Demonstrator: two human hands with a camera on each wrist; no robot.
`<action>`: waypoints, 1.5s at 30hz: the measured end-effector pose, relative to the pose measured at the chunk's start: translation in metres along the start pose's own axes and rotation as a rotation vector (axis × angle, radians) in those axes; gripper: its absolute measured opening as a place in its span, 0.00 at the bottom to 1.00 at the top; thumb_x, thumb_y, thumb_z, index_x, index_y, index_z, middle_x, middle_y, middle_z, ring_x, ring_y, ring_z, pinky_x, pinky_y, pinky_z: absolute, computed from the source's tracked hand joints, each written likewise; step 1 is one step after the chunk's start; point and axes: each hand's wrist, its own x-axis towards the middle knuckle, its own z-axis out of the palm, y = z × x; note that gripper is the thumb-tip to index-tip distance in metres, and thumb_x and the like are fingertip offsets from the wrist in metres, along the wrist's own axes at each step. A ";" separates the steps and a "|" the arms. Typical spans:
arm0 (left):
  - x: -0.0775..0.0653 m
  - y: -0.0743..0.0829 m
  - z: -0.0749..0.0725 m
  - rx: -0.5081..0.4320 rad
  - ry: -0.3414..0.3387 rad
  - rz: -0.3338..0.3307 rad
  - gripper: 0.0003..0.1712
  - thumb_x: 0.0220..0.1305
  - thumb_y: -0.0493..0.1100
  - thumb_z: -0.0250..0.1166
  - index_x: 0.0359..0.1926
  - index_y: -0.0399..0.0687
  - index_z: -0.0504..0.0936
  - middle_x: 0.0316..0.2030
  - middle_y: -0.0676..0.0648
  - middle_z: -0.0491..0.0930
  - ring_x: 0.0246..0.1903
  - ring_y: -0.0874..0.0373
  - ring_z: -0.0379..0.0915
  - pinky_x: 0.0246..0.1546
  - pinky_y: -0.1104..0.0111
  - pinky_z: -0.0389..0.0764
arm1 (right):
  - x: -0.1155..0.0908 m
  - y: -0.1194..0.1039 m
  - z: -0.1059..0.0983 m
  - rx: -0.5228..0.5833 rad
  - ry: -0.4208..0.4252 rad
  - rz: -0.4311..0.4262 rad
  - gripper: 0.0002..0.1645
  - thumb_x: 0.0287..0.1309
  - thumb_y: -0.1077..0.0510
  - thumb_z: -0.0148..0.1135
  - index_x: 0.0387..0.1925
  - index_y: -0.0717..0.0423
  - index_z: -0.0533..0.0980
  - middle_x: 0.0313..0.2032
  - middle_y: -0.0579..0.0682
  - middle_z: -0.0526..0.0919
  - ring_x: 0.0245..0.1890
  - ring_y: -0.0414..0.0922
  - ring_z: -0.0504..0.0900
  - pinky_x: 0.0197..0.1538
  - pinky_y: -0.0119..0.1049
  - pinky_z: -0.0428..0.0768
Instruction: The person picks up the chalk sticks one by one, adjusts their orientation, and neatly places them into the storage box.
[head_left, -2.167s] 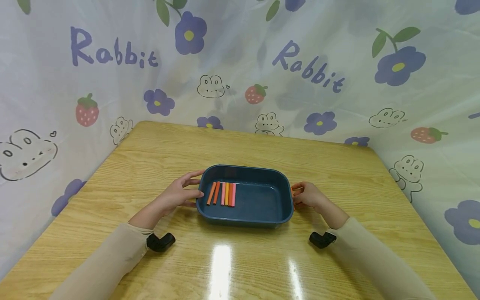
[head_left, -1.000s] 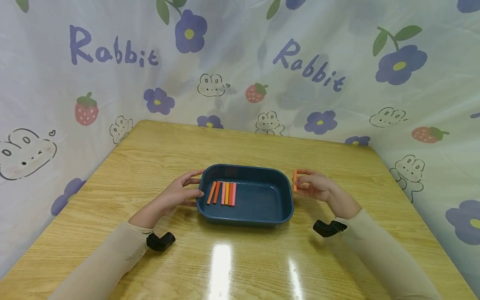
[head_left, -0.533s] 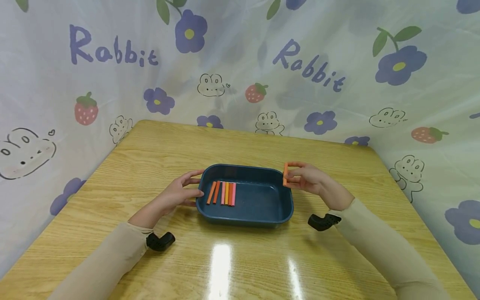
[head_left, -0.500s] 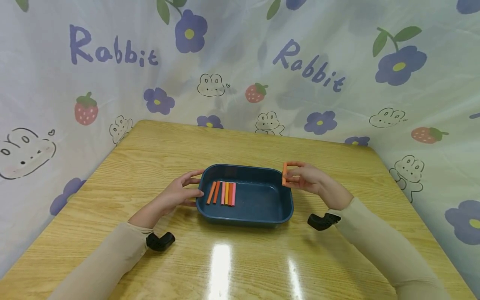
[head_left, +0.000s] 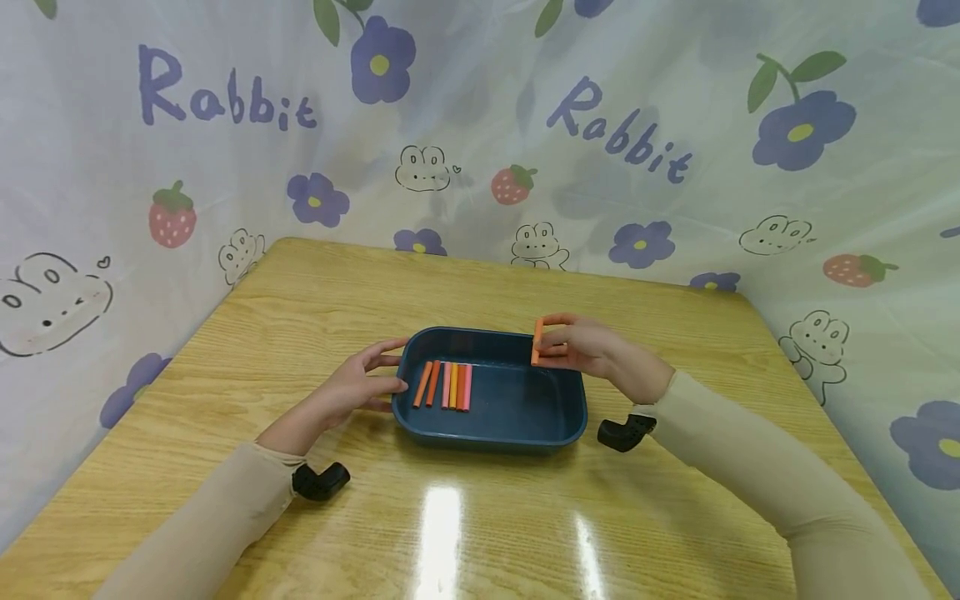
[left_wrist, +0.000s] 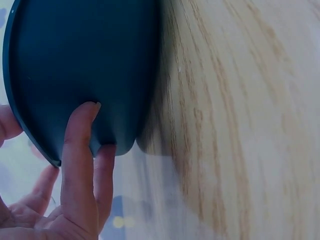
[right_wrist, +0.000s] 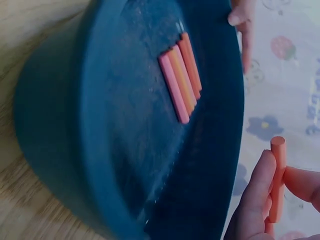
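Note:
In the head view a dark blue plastic tub [head_left: 487, 442] stands on the table with several orange, yellow and pink chalk sticks [head_left: 453, 387] lying side by side toward its left end. My left hand [head_left: 348, 387] holds that end, thumb over the rim and fingers against the outer wall; the left wrist view shows fingertips on the wall [left_wrist: 80, 55]. My right hand [head_left: 588, 346] pinches an orange chalk stick [head_left: 537, 342] above the tub's far right rim. From the right wrist, the chalk stick [right_wrist: 278, 175] sits between thumb and fingers, apart from the tub.
The wooden table [head_left: 480, 525] reaches all round the tub, with bright reflections in front. A printed fabric sheet [head_left: 480, 125] hangs behind and at both sides. Black wrist devices [head_left: 321, 482] sit at the cuffs of both beige sleeves.
My right hand has lifted the orange chalk stick from beside the tub's right end and carried it left over the far right rim. The left hand and the tub have stayed in place.

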 end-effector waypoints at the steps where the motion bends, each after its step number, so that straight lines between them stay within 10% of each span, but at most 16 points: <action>1: 0.000 0.000 0.000 0.002 0.001 -0.001 0.41 0.60 0.33 0.60 0.71 0.49 0.53 0.64 0.31 0.55 0.49 0.39 0.72 0.37 0.55 0.81 | 0.001 -0.001 0.003 -0.008 -0.003 0.001 0.37 0.61 0.72 0.49 0.69 0.59 0.49 0.57 0.66 0.62 0.50 0.57 0.74 0.50 0.43 0.77; 9: 0.000 -0.001 -0.002 0.007 0.004 -0.001 0.41 0.60 0.34 0.61 0.71 0.49 0.54 0.64 0.32 0.56 0.50 0.39 0.71 0.37 0.55 0.81 | 0.015 -0.002 0.026 -0.085 -0.034 0.010 0.37 0.60 0.73 0.50 0.68 0.60 0.51 0.52 0.65 0.67 0.36 0.50 0.79 0.58 0.51 0.69; 32: -0.001 -0.001 -0.002 0.005 0.014 -0.001 0.41 0.60 0.33 0.60 0.71 0.50 0.54 0.64 0.32 0.56 0.50 0.40 0.72 0.38 0.55 0.81 | 0.046 0.008 0.064 -0.281 -0.157 0.203 0.33 0.58 0.75 0.51 0.65 0.68 0.54 0.52 0.64 0.68 0.41 0.52 0.75 0.48 0.44 0.78; 45: -0.002 0.001 0.001 -0.008 0.007 -0.001 0.41 0.59 0.33 0.61 0.71 0.49 0.54 0.63 0.32 0.57 0.50 0.38 0.71 0.37 0.55 0.81 | 0.060 0.023 0.069 -0.377 -0.119 0.309 0.07 0.56 0.76 0.53 0.38 0.73 0.73 0.38 0.58 0.72 0.37 0.50 0.75 0.45 0.41 0.80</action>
